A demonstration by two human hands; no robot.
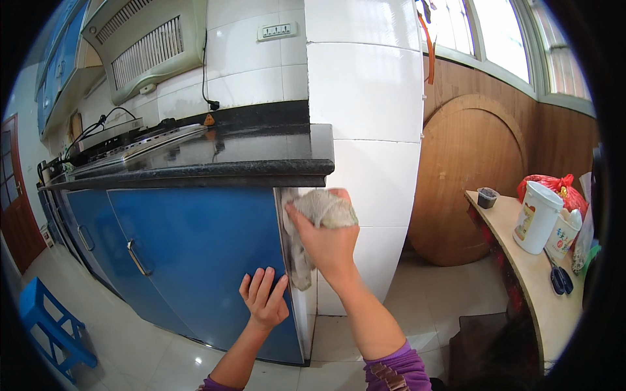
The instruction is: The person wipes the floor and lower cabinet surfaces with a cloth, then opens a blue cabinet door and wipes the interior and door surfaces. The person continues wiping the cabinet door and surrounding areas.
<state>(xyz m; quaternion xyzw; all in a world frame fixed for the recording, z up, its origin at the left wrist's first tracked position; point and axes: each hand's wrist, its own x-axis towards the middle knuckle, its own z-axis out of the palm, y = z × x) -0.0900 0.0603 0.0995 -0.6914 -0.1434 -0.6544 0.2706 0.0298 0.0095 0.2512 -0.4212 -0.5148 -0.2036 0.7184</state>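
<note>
My right hand (pixel 332 244) grips a greyish, crumpled cloth (pixel 323 210) against the narrow side of the cabinet, just under the end of the black stone countertop (pixel 234 168). Part of the cloth hangs down along that side. My left hand (pixel 266 298) rests with its fingers spread on the blue cabinet door (pixel 205 244), near the door's right edge, and holds nothing. Two metal handles show on the cabinet front, the nearer one (pixel 139 257) left of my left hand.
A gas stove (pixel 132 146) sits on the counter below a range hood (pixel 146 49). At the left stands a blue plastic stool (pixel 54 327). On the right, a table (pixel 528 293) bears a white bucket (pixel 538 217), scissors (pixel 561 278) and a red bag (pixel 570 190); a round wooden board (pixel 469 181) leans behind.
</note>
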